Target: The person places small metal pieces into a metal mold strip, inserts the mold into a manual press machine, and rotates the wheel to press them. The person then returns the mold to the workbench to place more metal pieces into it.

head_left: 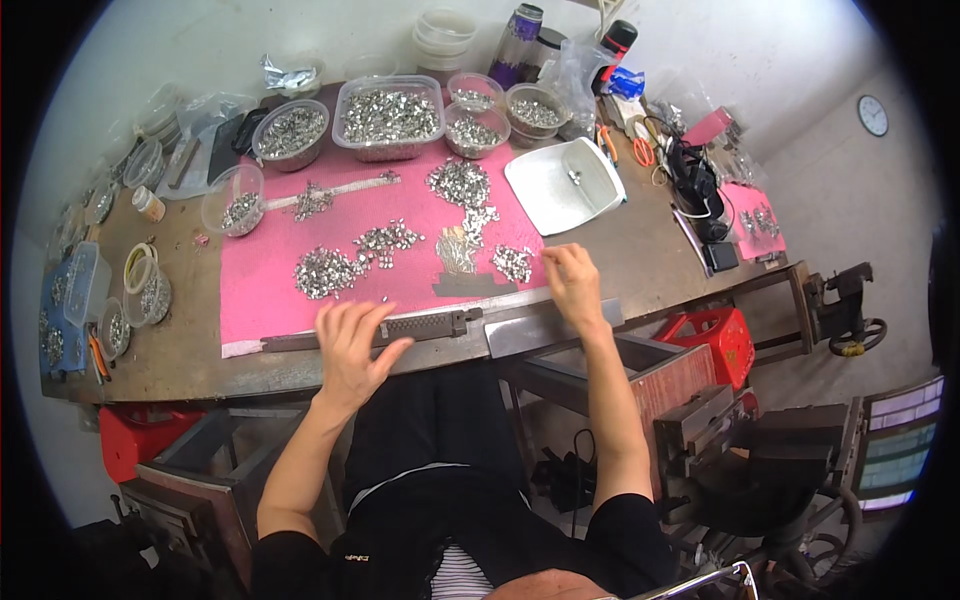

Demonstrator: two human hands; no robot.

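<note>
My left hand (347, 350) is open, its thumb spread from the fingers, over the left part of a long dark metal bar fixture (425, 327) with a row of notches. That fixture lies along the table's front edge. My right hand (574, 284) is closed in a pinch at the right edge of the pink mat (400, 290); whatever its fingertips hold is too small to make out. Just left of it lies a small pile of shiny metal pieces (513, 264). Thin metal pins (457, 252) lie beside a dark flat strip (473, 286). A larger heap of metal pieces (327, 273) sits farther left.
Tubs of metal pieces (390, 115) line the mat's back edge. A white tray (535, 185) stands at its right, with orange-handled scissors (643, 152) beyond. A smooth metal plate (535, 333) lies at the front edge. Red stools (712, 340) stand under the table.
</note>
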